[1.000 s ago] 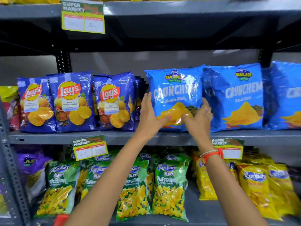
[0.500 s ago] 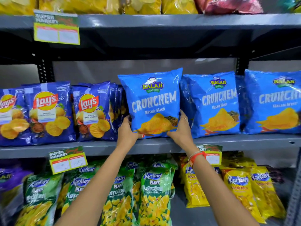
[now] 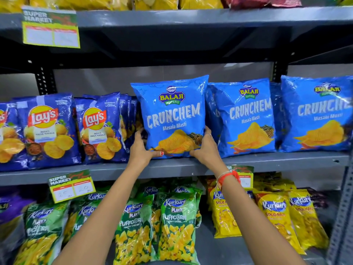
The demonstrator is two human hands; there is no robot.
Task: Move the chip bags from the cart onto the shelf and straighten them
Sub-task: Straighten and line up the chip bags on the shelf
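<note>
Three light blue Crunchem bags stood up front on the middle shelf (image 3: 267, 161). Both arms reached up; the left hand (image 3: 140, 148) and right hand (image 3: 205, 150) gripped the first Crunchem bag (image 3: 172, 115) by its bottom corners.

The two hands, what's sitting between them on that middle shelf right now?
In the head view, one light blue Crunchem bag stands upright between the left hand and the right hand, which grip its lower corners on the middle shelf.

Both hands have slid down to grip the Crunchem bag (image 3: 172, 115) at its lower corners
</note>
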